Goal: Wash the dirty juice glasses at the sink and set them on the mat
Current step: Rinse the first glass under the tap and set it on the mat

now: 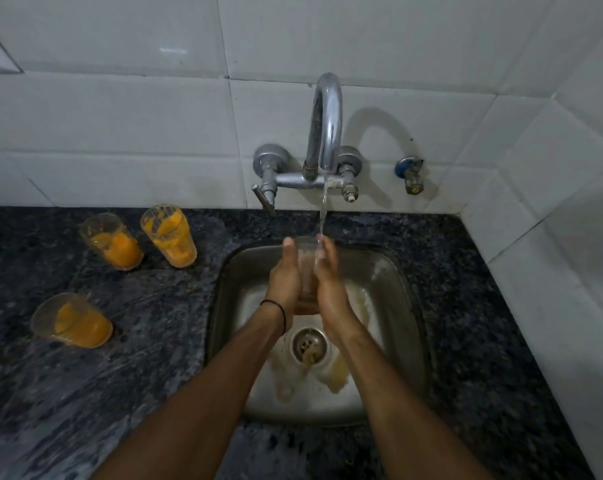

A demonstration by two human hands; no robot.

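A clear juice glass stands upright between my palms over the steel sink. My left hand presses its left side and my right hand presses its right side, fingers straight. Water runs from the chrome tap into the glass's mouth. Three more glasses smeared with orange juice stand on the dark counter to the left: one, a second beside it, and a third nearer to me. No mat is in view.
The granite counter surrounds the sink. The drain sits in the basin with yellowish residue around it. White tiled walls rise behind and on the right. A small blue-handled valve sticks out right of the tap.
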